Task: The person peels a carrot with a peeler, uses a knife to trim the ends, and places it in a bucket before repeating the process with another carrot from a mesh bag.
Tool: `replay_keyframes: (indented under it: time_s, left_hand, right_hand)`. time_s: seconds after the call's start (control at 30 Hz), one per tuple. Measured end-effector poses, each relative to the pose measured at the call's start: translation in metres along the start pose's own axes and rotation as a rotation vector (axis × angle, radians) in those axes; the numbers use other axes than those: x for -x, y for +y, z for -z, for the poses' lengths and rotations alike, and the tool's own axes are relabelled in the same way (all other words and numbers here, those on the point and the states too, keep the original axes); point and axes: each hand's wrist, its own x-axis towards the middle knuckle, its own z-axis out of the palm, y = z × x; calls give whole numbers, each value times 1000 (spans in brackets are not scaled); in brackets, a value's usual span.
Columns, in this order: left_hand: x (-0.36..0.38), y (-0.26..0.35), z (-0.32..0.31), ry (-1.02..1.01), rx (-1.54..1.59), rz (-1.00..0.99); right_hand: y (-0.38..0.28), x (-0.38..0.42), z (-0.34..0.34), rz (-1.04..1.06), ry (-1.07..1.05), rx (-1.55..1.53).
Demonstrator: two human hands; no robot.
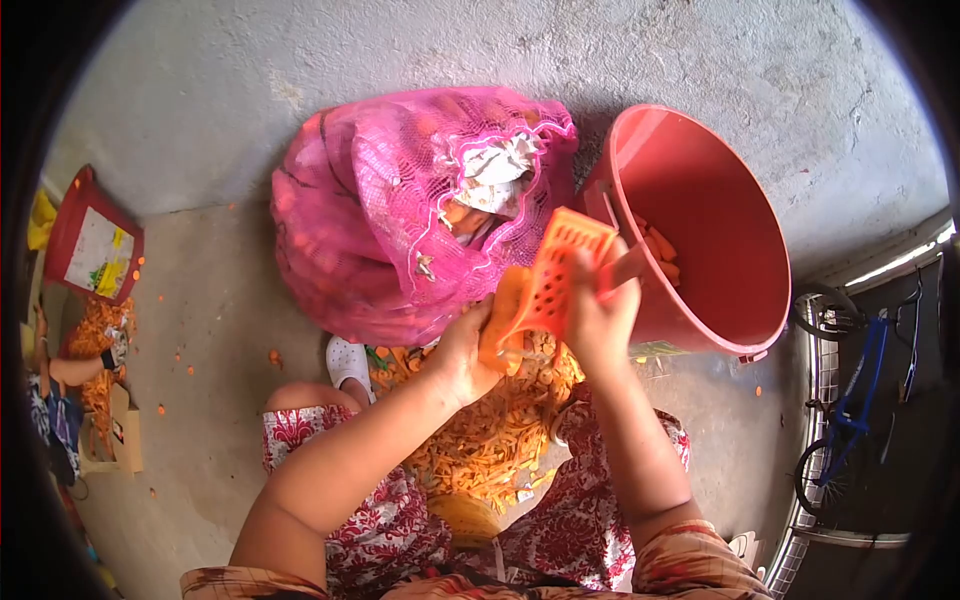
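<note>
My left hand (462,350) is closed around a thick orange carrot (507,300), above the pile of peelings. In my right hand (603,320) is an orange plastic grater (553,285) with round holes and slots, its flat face tilted against the carrot. My fingers cover part of its handle. Below both hands, a heap of orange peelings (480,440) lies between my knees. A pink mesh sack (340,220) full of carrots stands just beyond my left hand, its mouth open around some crumpled white material (495,170).
A large red bucket (720,230) stands at the right, with several peeled carrots (660,250) inside. A rough grey wall (480,45) rises behind. Another person's arm (82,371), more peelings (95,340) and a red tub (75,215) are at far left. A blue bicycle (855,415) is at far right.
</note>
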Motion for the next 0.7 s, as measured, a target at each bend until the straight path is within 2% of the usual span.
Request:
replay_keyframes:
  time_s: [0.07,0.13,0.2,0.23,0.3,0.33,0.4,0.53,0.57,0.6,0.67,0.7]
  left_hand:
    - [3,0,-16,50,-31,-16]
    - [9,3,-35,110,-7,-34]
    - [8,1,-16,-60,-104,-15]
    - [6,-1,-8,-147,-154,-7]
    - [11,-11,-7,-161,-230,-21]
    - [15,-12,-11,-189,-245,-13]
    - [16,-12,-12,-167,-210,-2]
    - [8,-1,-5,-111,-46,77]
    - [7,-2,-5,-86,6,80]
    - [6,-3,-6,-62,58,84]
    - [4,-3,-4,-55,28,130]
    - [6,-3,-1,-82,17,156]
  right_hand:
    - [-5,12,-8,48,-36,46]
    - [1,13,-8,-11,-11,63]
    - [13,6,-9,-35,65,40]
    - [16,-4,2,-190,82,95]
    - [40,-33,25,-236,221,-132]
    - [30,-39,31,-172,366,69]
    - [24,-43,34,-175,448,-226]
    - [3,-19,19,-92,189,-47]
    - [13,-16,8,24,207,-124]
    - [12,-9,7,-48,114,-53]
    - [18,1,-2,76,43,102]
    - [16,2,-8,35,58,-9]
